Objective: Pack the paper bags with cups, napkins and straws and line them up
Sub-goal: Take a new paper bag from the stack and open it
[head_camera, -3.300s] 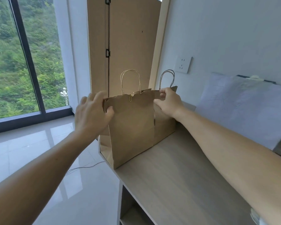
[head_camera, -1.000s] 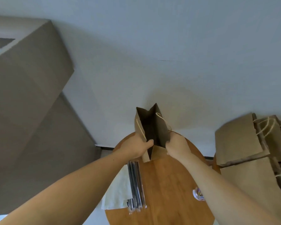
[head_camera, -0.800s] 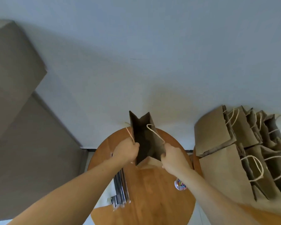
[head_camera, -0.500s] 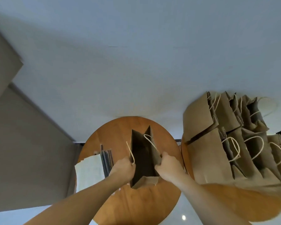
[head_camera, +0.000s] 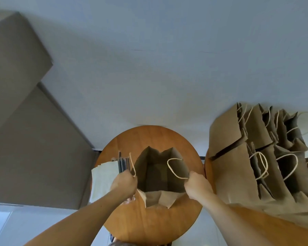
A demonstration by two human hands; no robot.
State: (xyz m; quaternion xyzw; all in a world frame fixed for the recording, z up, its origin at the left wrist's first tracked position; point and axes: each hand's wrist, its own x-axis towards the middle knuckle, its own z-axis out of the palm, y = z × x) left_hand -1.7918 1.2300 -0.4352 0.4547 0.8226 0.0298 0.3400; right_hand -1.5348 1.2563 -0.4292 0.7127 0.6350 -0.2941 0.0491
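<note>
Opening step: left hand (head_camera: 124, 182) and right hand (head_camera: 197, 185) grip paper bag (head_camera: 160, 173) rims at lower centre, spread wide; next, load cups.

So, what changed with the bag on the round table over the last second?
The left hand and right hand pulled the sides of the brown paper bag apart, widening its mouth from a narrow slit to wide open on the round wooden table. Both kept gripping its rim. The white napkin stack, dark straws and neighbouring paper bags stayed put.

soft even daylight, wide-angle bending at edges, perhaps slight motion blur.
</note>
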